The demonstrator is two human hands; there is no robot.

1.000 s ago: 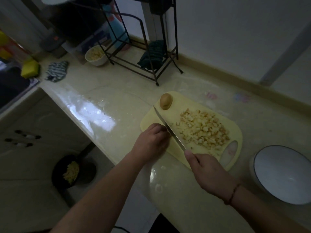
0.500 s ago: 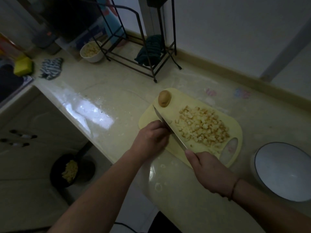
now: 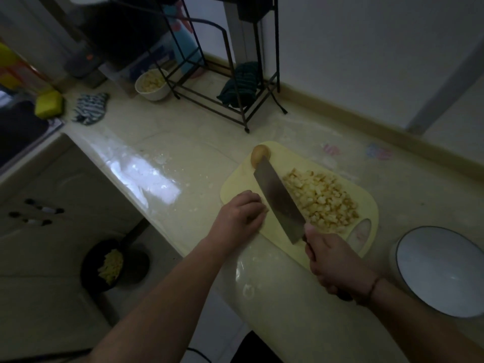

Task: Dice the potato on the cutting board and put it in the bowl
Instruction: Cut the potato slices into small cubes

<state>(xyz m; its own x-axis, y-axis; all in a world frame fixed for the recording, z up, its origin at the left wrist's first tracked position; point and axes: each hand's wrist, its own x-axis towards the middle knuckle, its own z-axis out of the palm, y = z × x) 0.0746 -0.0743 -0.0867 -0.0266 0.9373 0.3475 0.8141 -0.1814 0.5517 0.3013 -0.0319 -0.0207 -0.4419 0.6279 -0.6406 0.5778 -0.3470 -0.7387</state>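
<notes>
Two hands work at the cutting board (image 3: 235,184), described left to right. Your left hand (image 3: 239,217) rests on the board's near-left edge with fingers curled under; whether it pins any potato there cannot be told. Next, the knife (image 3: 279,203) lies tilted, broad flat showing, its tip near the whole potato (image 3: 259,155) at the far-left corner. Right of the blade sits the heap of diced potato (image 3: 320,201). Your right hand (image 3: 334,263) grasps the handle. Farthest right, off the board, stands the bowl (image 3: 440,271), holding nothing visible. Risks: the edge passes just beside your left knuckles, and a hasty sweep could scatter dice onto the counter (image 3: 301,323).
</notes>
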